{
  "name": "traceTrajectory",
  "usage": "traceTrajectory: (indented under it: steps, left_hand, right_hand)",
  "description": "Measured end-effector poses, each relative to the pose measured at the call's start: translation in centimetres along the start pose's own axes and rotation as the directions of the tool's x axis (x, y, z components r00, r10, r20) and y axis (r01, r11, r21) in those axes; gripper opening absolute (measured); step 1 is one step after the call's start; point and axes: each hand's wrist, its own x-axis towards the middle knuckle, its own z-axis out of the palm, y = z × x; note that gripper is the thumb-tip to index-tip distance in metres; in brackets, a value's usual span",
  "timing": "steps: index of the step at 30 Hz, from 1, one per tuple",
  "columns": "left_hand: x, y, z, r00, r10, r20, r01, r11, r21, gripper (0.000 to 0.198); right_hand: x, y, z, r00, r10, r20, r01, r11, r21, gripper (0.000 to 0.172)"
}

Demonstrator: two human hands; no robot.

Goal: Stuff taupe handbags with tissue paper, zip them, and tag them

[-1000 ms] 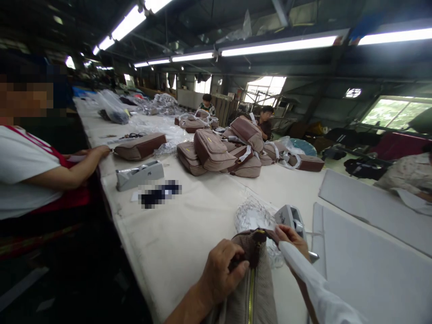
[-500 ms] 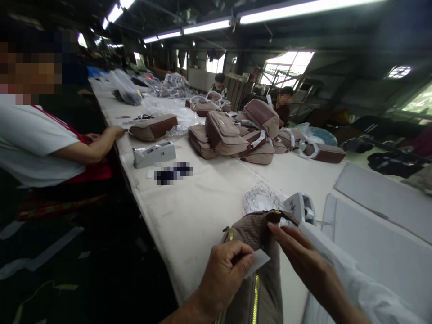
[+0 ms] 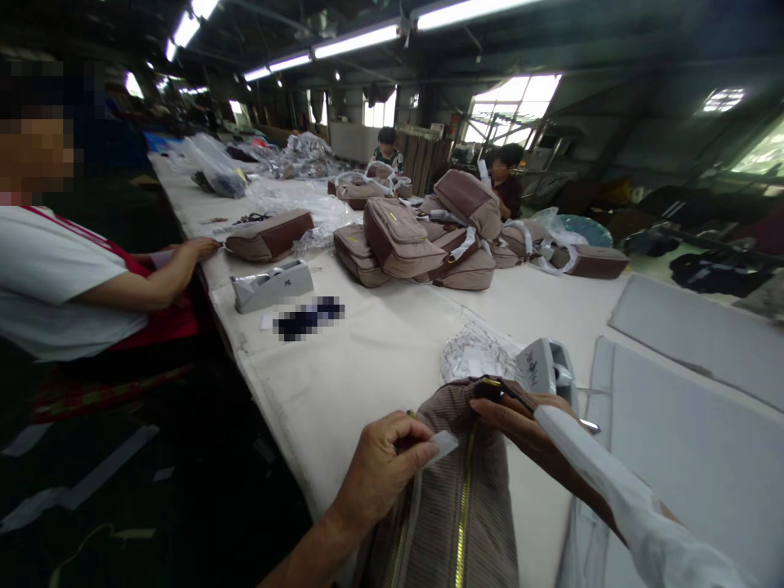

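A brown ribbed bag point(image 3: 438, 523) with yellow-toothed zippers stands at the table's near edge in front of me. My left hand point(image 3: 383, 465) pinches a small whitish translucent slip point(image 3: 444, 447) over the bag's upper left side. At the bag's top end, my right hand point(image 3: 514, 425) is closed around the dark base of the strap, thumb near the brass-coloured fitting point(image 3: 490, 381); some of its fingers are hidden. The strap, wrapped in white material point(image 3: 594, 457), runs across my right forearm toward the lower right.
Just beyond the bag sit a grey tape dispenser point(image 3: 542, 363) and a crumpled clear plastic bundle point(image 3: 471, 355). Another dispenser point(image 3: 275, 286) stands farther left. Similar bags point(image 3: 404, 237) are heaped mid-table. White boards point(image 3: 686, 457) lie right. A co-worker point(image 3: 79, 286) works at the left edge.
My left hand has drawn left and slightly up with the slip. My right hand has moved from touching the strap's base to closing around it, and the wrapped strap now crosses over it.
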Motion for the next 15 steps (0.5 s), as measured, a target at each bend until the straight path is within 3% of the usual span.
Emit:
traceTrajectory:
  steps: [3,10,12,15]
  left_hand:
    - [0.4,0.1,0.3,1.0,-0.013,0.004,0.013,1.0,-0.017,0.012]
    - [0.9,0.7,1.3,0.998,-0.063,0.028,0.065,0.994,-0.084,0.016]
    - [1.3,0.8,1.8,0.995,-0.093,0.03,0.096,0.987,-0.126,0.02]
    - [2.1,1.0,2.7,0.989,-0.136,0.051,0.144,0.967,-0.21,0.027]
  right_hand:
    - [-0.3,-0.5,-0.4,0.995,0.079,0.068,-0.079,0.997,-0.001,0.034]
    - [-0.4,-0.4,-0.9,0.975,0.137,0.175,-0.155,0.983,0.094,0.024]
    - [-0.6,-0.5,-0.3,0.976,0.159,0.148,-0.18,0.974,0.135,0.022]
    - [-1.2,-0.8,1.2,0.966,0.254,-0.035,-0.24,0.944,0.225,0.022]
